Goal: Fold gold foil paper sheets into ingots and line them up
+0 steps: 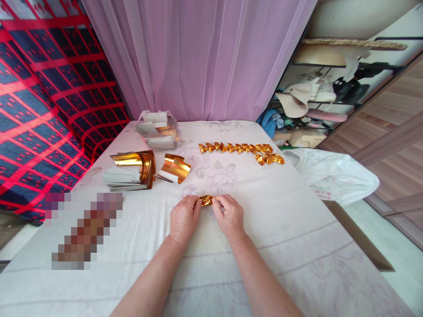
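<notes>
At the far left, a red-and-blue checked cloth (39, 110) hangs beside the table (297, 229), which is covered in a pale floral sheet. At 10 o'clock from the hands lies a stack of gold foil sheets (132, 169), white side up, with the top sheets curling upward to show gold. Just to its right, a single curled gold foil sheet (176, 168) rests on the table. At 11 o'clock, farther back, a clear plastic bag (158, 130) holds more sheets.

The left hand (183, 218) and the right hand (229, 215) meet at table centre, knuckles up. Fingertips of both hands are pressed together on a small folded gold foil piece (207, 200): the left pinches its left end, the right pinches its right end. The piece sits low over the sheet, between the two hands.

At 1 o'clock, well apart from the hands, a row of finished folded gold pieces (239, 149) lies on the table. At 3 o'clock, a white plastic bag (330, 176) hangs over the table edge.
</notes>
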`<control>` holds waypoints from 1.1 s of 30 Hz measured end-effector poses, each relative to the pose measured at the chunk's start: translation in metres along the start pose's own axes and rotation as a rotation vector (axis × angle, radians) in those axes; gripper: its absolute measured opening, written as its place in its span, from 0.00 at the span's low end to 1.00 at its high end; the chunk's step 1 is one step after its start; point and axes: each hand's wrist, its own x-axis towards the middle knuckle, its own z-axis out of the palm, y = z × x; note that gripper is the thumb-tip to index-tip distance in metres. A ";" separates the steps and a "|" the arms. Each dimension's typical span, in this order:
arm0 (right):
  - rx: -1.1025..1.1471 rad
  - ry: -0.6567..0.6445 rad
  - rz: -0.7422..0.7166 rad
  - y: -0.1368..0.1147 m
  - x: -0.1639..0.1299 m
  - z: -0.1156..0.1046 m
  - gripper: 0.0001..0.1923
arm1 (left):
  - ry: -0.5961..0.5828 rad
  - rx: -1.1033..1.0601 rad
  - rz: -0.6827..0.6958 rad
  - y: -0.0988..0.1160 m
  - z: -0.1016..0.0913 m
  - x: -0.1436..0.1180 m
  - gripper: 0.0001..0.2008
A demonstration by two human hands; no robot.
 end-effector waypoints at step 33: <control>-0.072 -0.063 0.018 -0.001 -0.002 -0.001 0.13 | 0.049 -0.224 -0.115 -0.004 -0.001 0.004 0.09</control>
